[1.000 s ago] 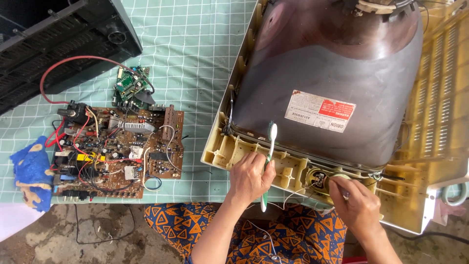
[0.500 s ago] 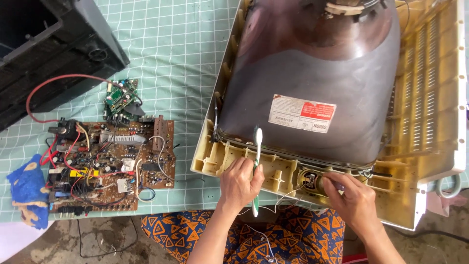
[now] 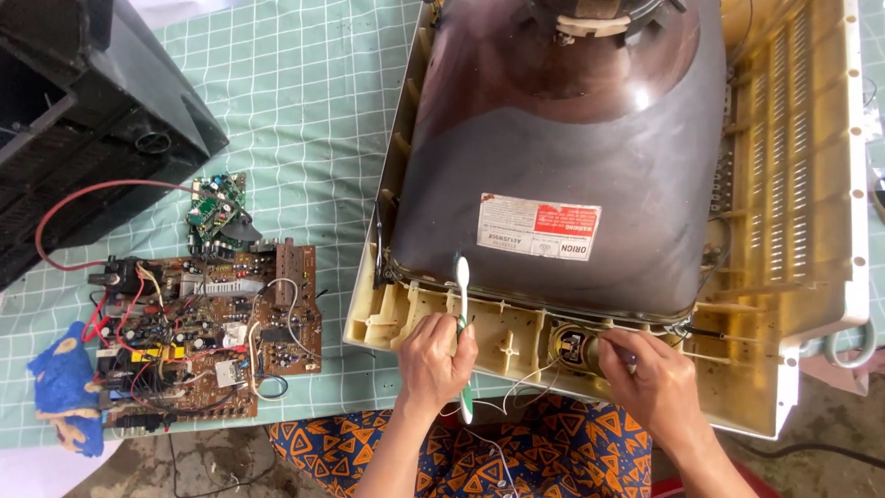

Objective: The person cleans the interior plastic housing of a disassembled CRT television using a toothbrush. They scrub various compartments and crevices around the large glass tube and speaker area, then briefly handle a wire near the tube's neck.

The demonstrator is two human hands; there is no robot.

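My left hand [image 3: 435, 360] is closed around a green and white toothbrush [image 3: 462, 293]; its bristle end lies against the lower rim of a large dark picture tube [image 3: 553, 138]. The tube sits in a yellowed cream plastic housing [image 3: 793, 184] lying face down. My right hand [image 3: 650, 378] rests on the housing's near edge, its fingers curled over the right side of a small round speaker [image 3: 570, 346]. Thin white wires run from the speaker toward my lap.
A brown circuit board [image 3: 203, 323] with red wires lies to the left on the green checked cloth [image 3: 304, 111], a small green board [image 3: 214, 210] just beyond it. A black back cover [image 3: 83, 111] fills the top left. A blue rag [image 3: 64, 387] lies at the table's left edge.
The view has shifted, so everything sits further left and lower in the frame. Both hands keep the same places on the housing, toothbrush and speaker.
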